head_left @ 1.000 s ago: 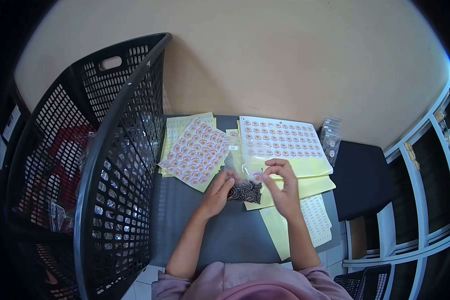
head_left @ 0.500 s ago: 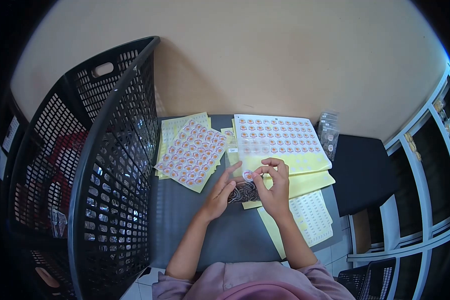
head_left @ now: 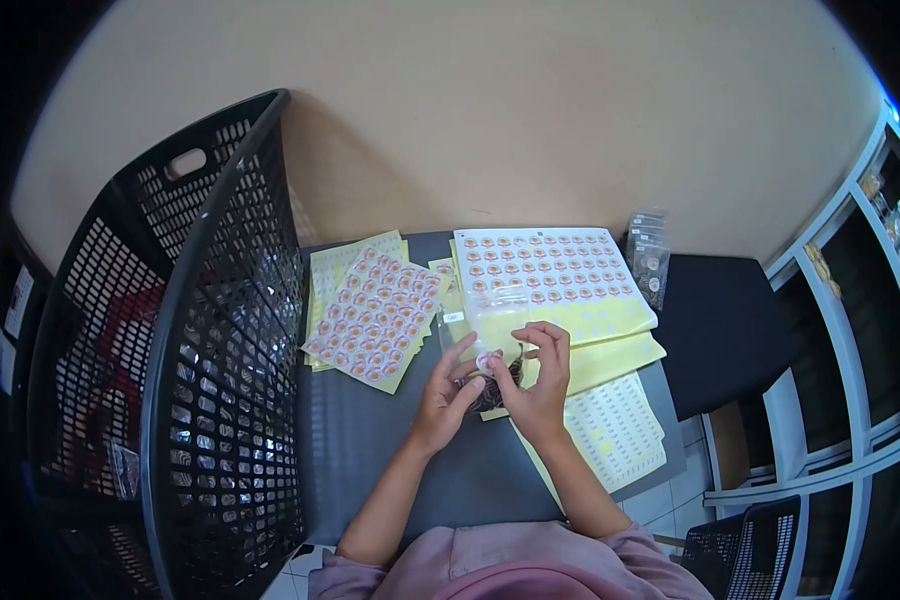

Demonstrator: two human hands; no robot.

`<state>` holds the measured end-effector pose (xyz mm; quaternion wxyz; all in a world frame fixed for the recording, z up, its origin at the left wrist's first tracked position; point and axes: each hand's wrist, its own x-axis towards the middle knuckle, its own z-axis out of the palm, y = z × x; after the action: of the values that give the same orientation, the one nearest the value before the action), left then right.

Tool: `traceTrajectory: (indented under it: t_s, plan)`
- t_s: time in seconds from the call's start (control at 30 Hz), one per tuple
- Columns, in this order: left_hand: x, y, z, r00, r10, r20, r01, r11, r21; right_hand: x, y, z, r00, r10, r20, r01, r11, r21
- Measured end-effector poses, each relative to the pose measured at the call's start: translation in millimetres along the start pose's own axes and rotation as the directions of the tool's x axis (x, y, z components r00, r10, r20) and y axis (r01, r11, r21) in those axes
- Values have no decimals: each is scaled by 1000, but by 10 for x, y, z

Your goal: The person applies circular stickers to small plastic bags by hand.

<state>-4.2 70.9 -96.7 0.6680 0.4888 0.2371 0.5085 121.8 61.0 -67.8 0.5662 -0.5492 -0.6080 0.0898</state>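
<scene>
A clear plastic bag (head_left: 490,396) with dark, curled pieces inside lies between my hands above the grey table. My left hand (head_left: 444,400) holds the bag's left side, its thumb on the front. The thumb of my right hand (head_left: 537,392) presses on a small round sticker (head_left: 486,361) on the bag, while its other fingers are curled above. Behind the bag is a white sheet (head_left: 545,262) with rows of round stickers. A yellow-backed sticker sheet (head_left: 380,315) lies to the left.
A tall black perforated basket (head_left: 210,330) stands at the left. Filled clear packs (head_left: 650,262) lean near the wall at the back right. Printed label sheets (head_left: 615,430) lie at the right, beside a black surface (head_left: 720,330) and shelving (head_left: 850,360).
The round sticker has gone from between my right fingers and thumb onto the bag, with my right thumb now pressed over it. The view has shifted slightly.
</scene>
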Motion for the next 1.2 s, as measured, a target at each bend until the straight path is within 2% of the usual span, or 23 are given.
traceTrajectory:
  t_s: [0.03, 0.07, 0.13, 0.17, 0.23, 0.33, 0.43, 0.57, 0.63, 0.7, 0.77, 0.97, 1.03, 1.2]
  plan:
    - [3, -29, 13, 999, 37, -26, -36, 999, 24, -7, -11, -19, 999, 45, 2, -45, 996, 74]
    - [-1, -30, 20, 999, 31, -20, -31, 999, 21, -31, 12, -32, 999, 50, -4, -50, 996, 68]
    - [-18, -21, 7, 997, -54, -57, 63, 981, 182, -79, 83, -60, 967, 240, 86, -255, 915, 314]
    - [-17, -32, 4, 997, -56, -54, 65, 981, 182, -74, 94, -94, 967, 242, 83, -256, 915, 312]
    - [-13, -56, 17, 992, -106, -71, 119, 966, 229, -66, 105, -178, 915, 338, 218, -402, 782, 475]
    - [1, -35, 149, 994, -90, -59, 98, 985, 143, -66, 122, -310, 891, 398, 220, -451, 710, 542]
    - [46, 10, 384, 988, -154, -20, 155, 985, 78, -41, 187, -505, 898, 398, 189, -430, 699, 572]
    - [130, 19, 700, 990, -139, -26, 141, 982, 126, 56, 254, -749, 903, 386, 190, -416, 673, 611]
    - [170, -17, 860, 985, -142, -99, 152, 983, 101, 85, 295, -884, 951, 260, 168, -308, 841, 444]
    - [205, -85, 1047, 983, -138, -118, 149, 985, 91, 105, 338, -1063, 949, 252, 188, -311, 837, 450]
    - [249, -197, 1225, 982, -136, -132, 148, 986, 83, 131, 414, -1262, 923, 304, 238, -385, 763, 519]
    - [329, -553, 1767, 979, -153, -138, 156, 988, 14, 147, 751, -1790, 922, 289, 256, -385, 745, 545]
    - [340, -582, 1948, 974, -158, -161, 174, 981, 90, 139, 839, -1919, 919, 290, 268, -392, 743, 542]
    - [314, -763, 2293, 963, -96, -251, 134, 981, 140, 96, 1102, -2099, 934, 236, 269, -351, 750, 560]
